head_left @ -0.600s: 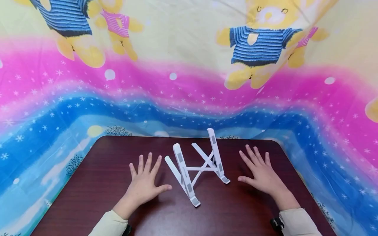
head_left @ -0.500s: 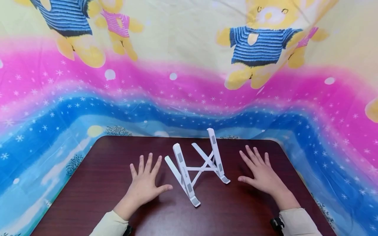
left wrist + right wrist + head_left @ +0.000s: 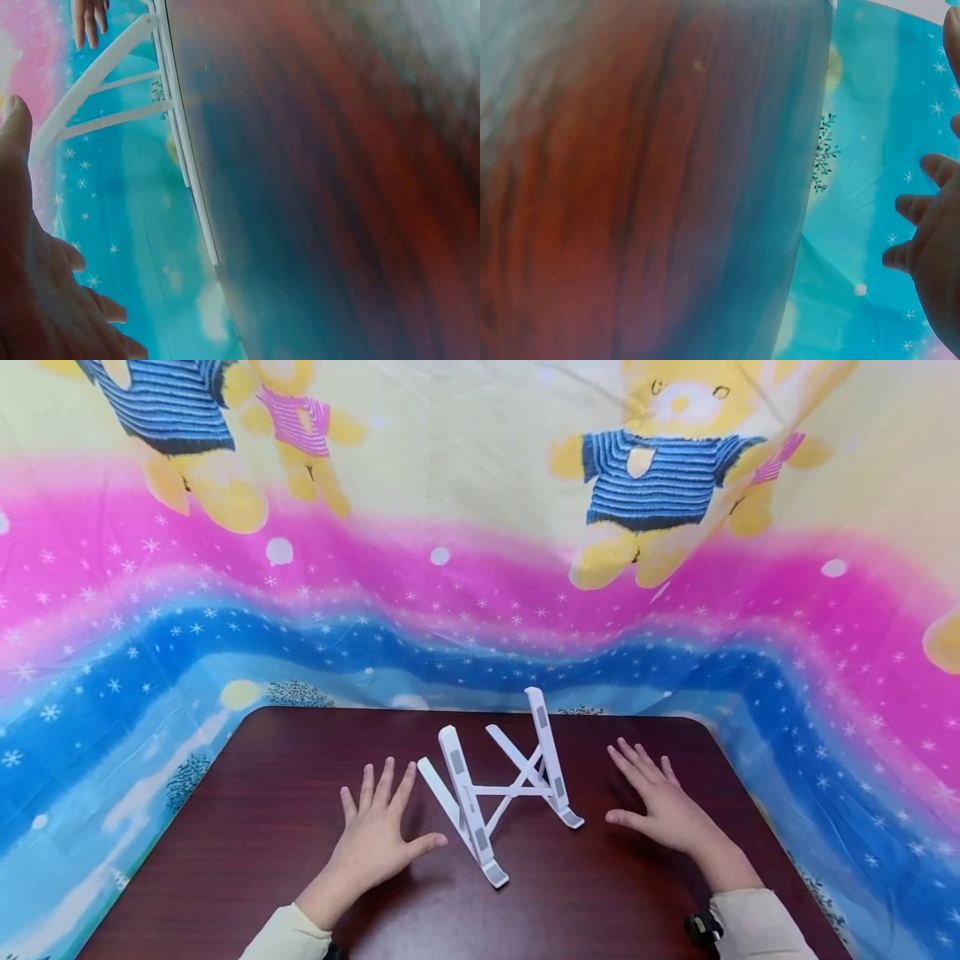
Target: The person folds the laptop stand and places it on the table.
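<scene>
A white folding laptop stand (image 3: 480, 827) with grey pads stands unfolded in the middle of the dark wooden table (image 3: 225, 860). To its left is my left hand (image 3: 378, 839), fingers spread and straight, thumb pointing at the stand's near arm and seemingly apart from it. My right hand (image 3: 671, 814) is spread on the stand's other side, with a wider gap. Neither hand holds anything. From the left wrist the stand (image 3: 105, 67) appears side-on beyond my left hand (image 3: 52, 292). The right wrist view has only my right hand (image 3: 934, 232), partly cut off, beside the tabletop.
Behind the table hangs a cloth (image 3: 442, 602) printed with bears and snowflakes, close along the back edge and both sides. Light sleeves (image 3: 288, 935) cover the forearms, and a black strap (image 3: 702, 929) shows at the right wrist.
My left hand has shifted slightly right, nearer the stand. My right hand's fingers have dipped a little and drawn closer together. The stand stays in place.
</scene>
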A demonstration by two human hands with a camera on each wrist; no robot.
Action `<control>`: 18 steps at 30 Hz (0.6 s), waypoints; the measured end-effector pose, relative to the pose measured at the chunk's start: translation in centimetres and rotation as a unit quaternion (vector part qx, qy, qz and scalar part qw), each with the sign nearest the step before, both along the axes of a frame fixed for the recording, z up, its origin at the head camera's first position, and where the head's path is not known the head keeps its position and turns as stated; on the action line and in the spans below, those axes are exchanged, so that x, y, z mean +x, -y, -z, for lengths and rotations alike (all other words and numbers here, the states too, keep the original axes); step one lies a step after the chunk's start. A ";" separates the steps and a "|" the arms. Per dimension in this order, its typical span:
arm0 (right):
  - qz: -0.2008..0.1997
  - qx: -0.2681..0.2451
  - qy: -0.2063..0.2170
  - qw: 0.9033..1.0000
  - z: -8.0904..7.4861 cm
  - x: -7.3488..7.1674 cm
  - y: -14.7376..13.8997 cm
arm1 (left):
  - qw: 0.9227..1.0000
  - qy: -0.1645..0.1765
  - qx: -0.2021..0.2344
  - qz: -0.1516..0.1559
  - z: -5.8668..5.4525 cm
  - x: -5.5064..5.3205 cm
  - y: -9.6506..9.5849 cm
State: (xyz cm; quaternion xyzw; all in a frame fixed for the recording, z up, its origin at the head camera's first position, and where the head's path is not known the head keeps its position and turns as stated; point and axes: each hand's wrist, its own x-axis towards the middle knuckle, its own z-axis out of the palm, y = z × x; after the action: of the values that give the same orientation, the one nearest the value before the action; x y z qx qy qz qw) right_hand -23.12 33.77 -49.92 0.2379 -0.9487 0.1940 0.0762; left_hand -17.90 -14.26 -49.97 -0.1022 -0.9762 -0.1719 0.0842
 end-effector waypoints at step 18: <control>0.008 -0.096 0.067 0.993 0.0 -0.6 -0.3 | 0.993 -0.005 0.112 -0.018 -0.4 0.5 -1.8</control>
State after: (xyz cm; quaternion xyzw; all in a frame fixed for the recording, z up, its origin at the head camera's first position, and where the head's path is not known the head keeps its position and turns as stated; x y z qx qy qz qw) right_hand -23.71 34.05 -49.90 0.2083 -0.9305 0.2990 0.0370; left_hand -17.37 -12.48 -49.60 -0.0751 -0.9520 -0.2783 0.1033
